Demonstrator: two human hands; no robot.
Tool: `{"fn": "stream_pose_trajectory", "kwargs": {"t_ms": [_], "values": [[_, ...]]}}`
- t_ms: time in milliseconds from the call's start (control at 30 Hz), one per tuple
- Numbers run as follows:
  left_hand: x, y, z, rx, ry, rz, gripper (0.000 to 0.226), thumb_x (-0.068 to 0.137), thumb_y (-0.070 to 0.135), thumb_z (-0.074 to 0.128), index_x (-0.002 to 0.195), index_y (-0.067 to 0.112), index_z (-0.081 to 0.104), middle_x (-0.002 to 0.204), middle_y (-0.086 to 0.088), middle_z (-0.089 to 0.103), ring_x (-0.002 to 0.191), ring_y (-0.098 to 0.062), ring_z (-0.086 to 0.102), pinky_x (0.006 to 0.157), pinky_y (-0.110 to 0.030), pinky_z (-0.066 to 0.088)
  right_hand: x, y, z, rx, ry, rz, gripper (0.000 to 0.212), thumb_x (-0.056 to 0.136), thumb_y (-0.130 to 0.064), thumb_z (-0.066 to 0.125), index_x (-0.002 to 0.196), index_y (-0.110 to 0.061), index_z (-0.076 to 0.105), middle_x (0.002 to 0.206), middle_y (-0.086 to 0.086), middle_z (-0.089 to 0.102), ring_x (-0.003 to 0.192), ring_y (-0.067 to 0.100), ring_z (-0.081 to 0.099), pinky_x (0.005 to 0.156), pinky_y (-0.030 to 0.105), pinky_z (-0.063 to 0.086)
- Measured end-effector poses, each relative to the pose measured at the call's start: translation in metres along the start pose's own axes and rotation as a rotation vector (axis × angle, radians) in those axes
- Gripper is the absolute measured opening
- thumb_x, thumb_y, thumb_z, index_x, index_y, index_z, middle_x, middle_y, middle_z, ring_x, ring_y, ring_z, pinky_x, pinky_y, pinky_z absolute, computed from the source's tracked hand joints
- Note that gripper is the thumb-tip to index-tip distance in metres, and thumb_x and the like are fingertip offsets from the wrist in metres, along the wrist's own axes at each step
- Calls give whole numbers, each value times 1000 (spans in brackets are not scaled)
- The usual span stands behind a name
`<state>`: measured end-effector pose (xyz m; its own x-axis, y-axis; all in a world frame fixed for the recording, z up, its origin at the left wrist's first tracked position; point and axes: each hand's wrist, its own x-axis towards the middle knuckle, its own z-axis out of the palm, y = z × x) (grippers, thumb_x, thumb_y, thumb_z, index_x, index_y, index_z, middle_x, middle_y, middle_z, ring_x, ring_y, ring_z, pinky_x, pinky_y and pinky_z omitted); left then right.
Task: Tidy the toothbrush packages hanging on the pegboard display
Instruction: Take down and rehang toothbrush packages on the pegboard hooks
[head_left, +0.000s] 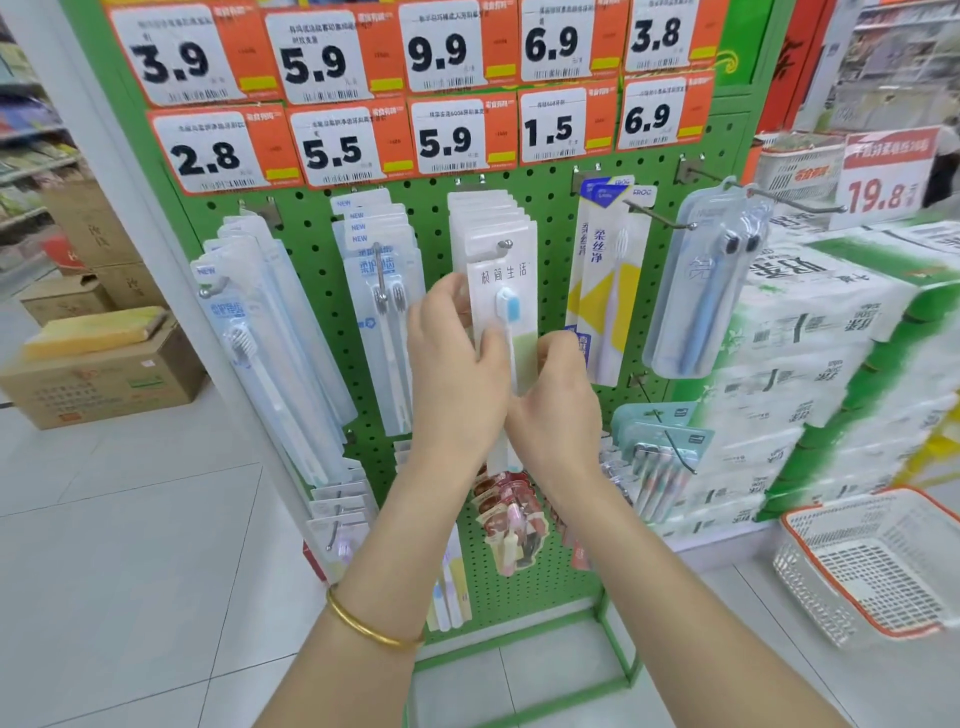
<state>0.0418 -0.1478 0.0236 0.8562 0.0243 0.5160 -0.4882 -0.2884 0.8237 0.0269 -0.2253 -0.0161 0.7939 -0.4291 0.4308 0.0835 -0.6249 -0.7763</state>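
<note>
Squaring up the middle row now! Green pegboard (553, 234) fills the view, price cards (332, 145) across twelve o'clock, and dead centre hang the toothbrush packages (501, 291), fanned along their hook (504, 243). Left hand (457, 364) wraps the stack's nine o'clock edge, thumb on the front card. Right hand (561, 400) pinches the three o'clock edge with curled fingers. Both are clamped on, likely to press the fan flush and straight. Around it: wrapped paper-goods packs (810, 332) stacked at three o'clock, cardboard cartons (104, 384) on the white tiled floor (130, 571) at nine, a white basket (831, 597) at four.
</note>
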Motion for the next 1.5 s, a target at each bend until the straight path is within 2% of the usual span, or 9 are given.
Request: {"fn": "stream_pose_trajectory", "kwargs": {"t_ms": [100,233,367,733,933,1033,1133,1333,1500], "values": [[-5,0,4,61,4,22,49,89,10,50,137,12,40,125,-3,42,122,-19,45,101,-41,44,7,1,6,23,-11,-29,26,85,-30,53,89,-12,36,88,8,50,67,24,40,50,31,23],[-7,-3,5,121,-34,7,60,88,6,48,144,10,30,137,-7,37,130,-18,36,107,-41,38,15,-1,11,33,-27,-52,22,87,-29,47,90,-11,36,91,10,48,70,21,36,57,35,29],[-9,-1,6,173,-65,13,62,91,6,47,147,11,24,143,-3,31,122,-30,47,105,-42,40,23,-4,14,23,-35,-41,17,86,-20,49,91,-12,35,90,8,42,73,21,35,61,40,32],[-16,-3,6,201,-36,83,51,90,1,46,140,11,36,128,7,28,117,-25,48,104,-40,39,21,0,17,-40,-13,-41,15,89,-16,49,94,-10,37,92,6,43,73,21,37,61,36,30],[-22,-1,11,209,-39,133,47,87,-4,45,131,9,45,130,-3,36,124,-18,41,107,-29,35,18,12,13,-95,-35,-42,29,90,-21,50,115,-8,41,107,7,52,92,27,53,67,38,42],[-26,-2,19,188,-69,152,45,86,-2,45,129,12,46,129,-1,36,123,-19,42,105,-35,38,15,28,1,-99,-18,-15,44,91,-31,52,127,-9,40,121,3,52,104,23,53,71,33,37],[-31,-3,28,201,-27,184,42,86,-1,47,126,12,48,124,0,38,117,-21,46,98,-36,42,22,49,-15,-95,91,11,43,91,-37,56,124,-12,43,120,0,53,106,19,53,74,33,41],[-30,7,53,179,-136,180,38,87,0,48,123,14,49,115,8,36,110,-12,47,92,-31,45,69,72,-41,-1,191,45,36,93,-23,55,122,-3,47,116,11,53,106,28,52,89,44,44],[-21,11,72,161,-240,122,33,89,1,45,119,15,53,114,5,43,97,-4,49,86,-23,44,104,75,-49,153,146,71,37,93,-13,52,128,-1,46,122,14,53,112,27,51,97,46,42]]}}
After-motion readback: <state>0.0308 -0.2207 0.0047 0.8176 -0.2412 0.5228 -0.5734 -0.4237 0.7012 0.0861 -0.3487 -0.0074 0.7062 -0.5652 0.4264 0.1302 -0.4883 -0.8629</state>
